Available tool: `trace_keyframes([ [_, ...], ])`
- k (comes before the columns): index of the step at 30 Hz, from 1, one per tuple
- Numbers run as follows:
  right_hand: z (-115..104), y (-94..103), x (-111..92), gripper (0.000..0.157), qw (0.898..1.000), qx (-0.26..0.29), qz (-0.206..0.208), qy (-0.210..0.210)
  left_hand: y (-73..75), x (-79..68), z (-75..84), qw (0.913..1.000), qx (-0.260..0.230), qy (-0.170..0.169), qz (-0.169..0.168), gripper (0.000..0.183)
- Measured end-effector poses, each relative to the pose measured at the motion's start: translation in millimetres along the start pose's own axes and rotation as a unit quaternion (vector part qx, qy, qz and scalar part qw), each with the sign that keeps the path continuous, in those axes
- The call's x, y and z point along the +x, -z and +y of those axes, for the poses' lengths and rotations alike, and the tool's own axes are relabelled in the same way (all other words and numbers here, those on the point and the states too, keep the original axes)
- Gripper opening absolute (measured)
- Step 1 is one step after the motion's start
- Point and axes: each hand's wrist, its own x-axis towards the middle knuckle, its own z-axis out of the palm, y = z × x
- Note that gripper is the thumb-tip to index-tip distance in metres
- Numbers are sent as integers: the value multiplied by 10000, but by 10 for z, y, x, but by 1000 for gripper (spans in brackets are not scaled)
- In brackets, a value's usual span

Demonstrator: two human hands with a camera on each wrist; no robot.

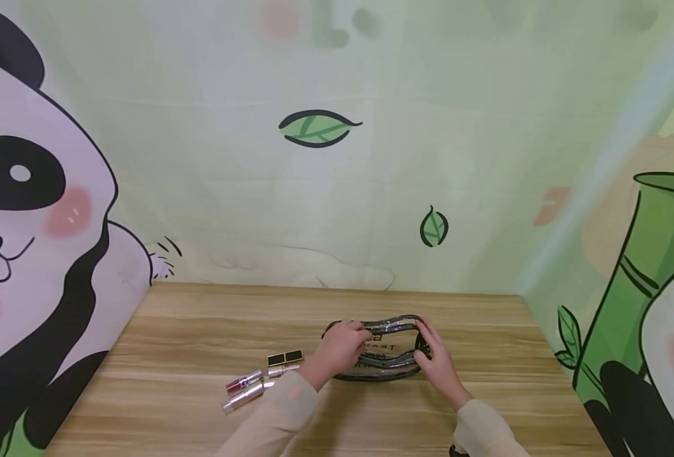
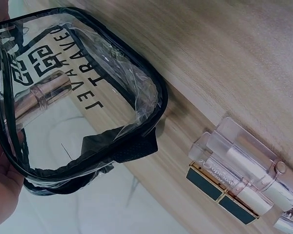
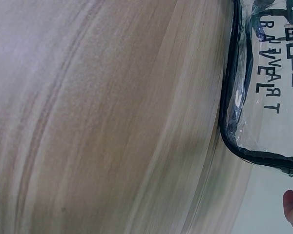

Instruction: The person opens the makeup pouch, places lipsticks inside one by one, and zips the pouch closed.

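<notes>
A clear cosmetic bag (image 1: 383, 376) with black edging and dark lettering sits toward the middle of the wooden table, its top parted. My left hand (image 1: 339, 346) grips the bag's left part, fingers bent over the rim. At the right end, my right hand (image 1: 441, 362) holds the edge between thumb and fingers. Through the clear plastic in the left wrist view, a lipstick tube (image 2: 41, 100) shows in the bag (image 2: 158, 100). The right wrist view catches the bag's black-edged corner (image 3: 227, 139) and one fingertip (image 3: 292, 204).
Left of the bag lie several lipsticks: a black-and-gold one (image 1: 285, 358), a dark red one (image 1: 244, 381) and pale silvery tubes (image 1: 242, 398). Behind the table (image 1: 200, 317) hangs a green backdrop (image 1: 211, 158) printed with pandas, leaves and bamboo.
</notes>
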Motion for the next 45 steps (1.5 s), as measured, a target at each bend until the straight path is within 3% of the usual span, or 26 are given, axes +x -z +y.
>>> trace_keyframes([
  [6,301,-41,57,60,9999,-105,24,47,-9,-4,-3,10000,-76,40,-19,18],
  [19,280,-44,48,60,9996,-212,97,136,24,-12,13,9999,-101,68,-41,17],
  [28,-3,-8,-3,58,9995,-155,145,238,31,-16,11,9999,-145,-50,6,17],
  [39,310,-43,58,60,9996,-178,87,201,1,-44,-24,9986,-105,-276,442,16],
  [45,308,-36,56,61,9999,-124,25,27,-13,-82,-84,9925,-174,-538,1081,16],
])
